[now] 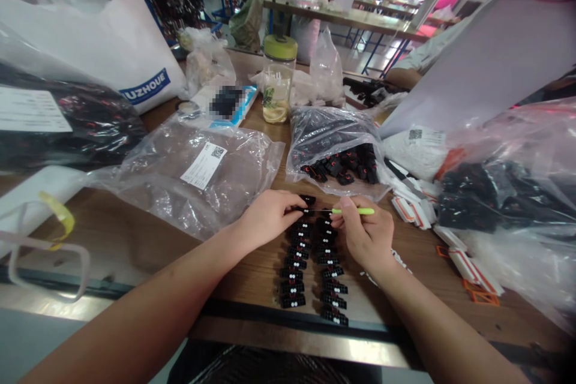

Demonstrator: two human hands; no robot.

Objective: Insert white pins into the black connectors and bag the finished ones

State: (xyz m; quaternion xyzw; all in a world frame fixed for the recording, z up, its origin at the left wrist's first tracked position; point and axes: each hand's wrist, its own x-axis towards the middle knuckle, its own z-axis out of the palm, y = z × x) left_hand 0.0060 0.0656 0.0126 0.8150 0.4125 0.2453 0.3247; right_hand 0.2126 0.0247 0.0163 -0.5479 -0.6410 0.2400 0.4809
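My right hand (366, 229) is closed round a small tool with a yellow-green handle (365, 211). Its thin metal shaft points left, to a black connector (306, 210) at the top of the left row. My left hand (269, 216) pinches that connector between thumb and fingers. Below my hands, two rows of black connectors with paired white dots run toward the table's front edge, a left row (293, 275) and a right row (332, 273). The contact between shaft tip and connector is too small to make out.
An open clear bag of black connectors (335, 144) lies behind my hands, beside a green-lidded bottle (276, 81). A labelled clear bag (202, 168) is at left. White-and-orange parts (468, 270) and a large bag (508, 192) stand at right. Part of a person's arm (405, 75) shows behind.
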